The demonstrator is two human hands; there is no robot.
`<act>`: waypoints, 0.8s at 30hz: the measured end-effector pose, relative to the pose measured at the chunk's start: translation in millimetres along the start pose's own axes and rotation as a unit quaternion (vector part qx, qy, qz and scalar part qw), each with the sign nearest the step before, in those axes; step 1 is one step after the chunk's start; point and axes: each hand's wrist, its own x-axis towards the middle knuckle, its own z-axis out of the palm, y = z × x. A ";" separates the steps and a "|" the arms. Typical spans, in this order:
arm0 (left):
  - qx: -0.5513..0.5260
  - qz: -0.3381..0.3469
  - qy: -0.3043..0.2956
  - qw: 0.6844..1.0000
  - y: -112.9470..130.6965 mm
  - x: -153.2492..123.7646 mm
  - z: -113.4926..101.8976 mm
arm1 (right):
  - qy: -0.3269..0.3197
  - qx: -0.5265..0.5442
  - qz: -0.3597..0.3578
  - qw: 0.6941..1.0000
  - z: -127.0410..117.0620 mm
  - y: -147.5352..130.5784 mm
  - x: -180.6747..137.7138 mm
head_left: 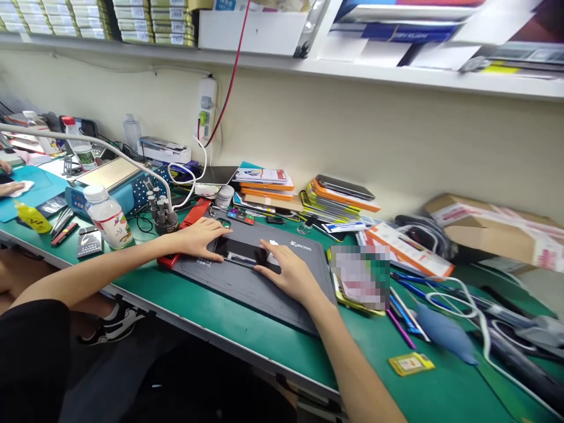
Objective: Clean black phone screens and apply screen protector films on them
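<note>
A black smartphone (241, 251) lies on a grey work mat (247, 288), its dark glossy face up. My left hand (200, 238) grips its left end, with the thumb along the near edge and the fingers toward the far edge. At the opposite end my right hand (288, 269) holds the phone in the same way, thumb at the near edge. Part of each end of the phone is hidden under my fingers. Close behind the mat's left part is a red tool (196, 212); a small strip with coloured squares (241, 217) rests near the mat's back edge.
On the left stand a screwdriver holder (165, 220), a white-capped bottle (110, 220) and a blue machine (126, 194). Stacked boxes (264, 182) line the wall. At right lie a blue air blower (445, 335) and cables. Another person's hand (9, 187) shows at far left.
</note>
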 end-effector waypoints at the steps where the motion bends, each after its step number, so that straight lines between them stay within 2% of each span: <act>1: 0.006 0.000 -0.001 1.000 0.1 -0.4 -0.1 | 0.000 -0.001 -0.002 1.000 0.8 0.1 0.6; 7: 0.017 0.013 -0.004 1.000 3.6 -3.7 -8.8 | 0.017 -0.008 -0.019 1.000 2.9 -3.2 5.3; 16: -0.018 -0.090 -0.003 0.996 6.4 -4.3 -20.8 | 0.011 0.003 -0.021 1.000 -2.3 -10.4 8.0; 20: -0.023 -0.102 0.005 0.995 7.8 -4.5 -22.1 | -0.003 0.022 -0.004 1.000 -4.4 -11.2 6.7; 24: -0.015 -0.089 -0.015 0.996 7.6 -5.4 -19.4 | -0.009 0.013 0.000 1.000 -5.5 -10.4 6.6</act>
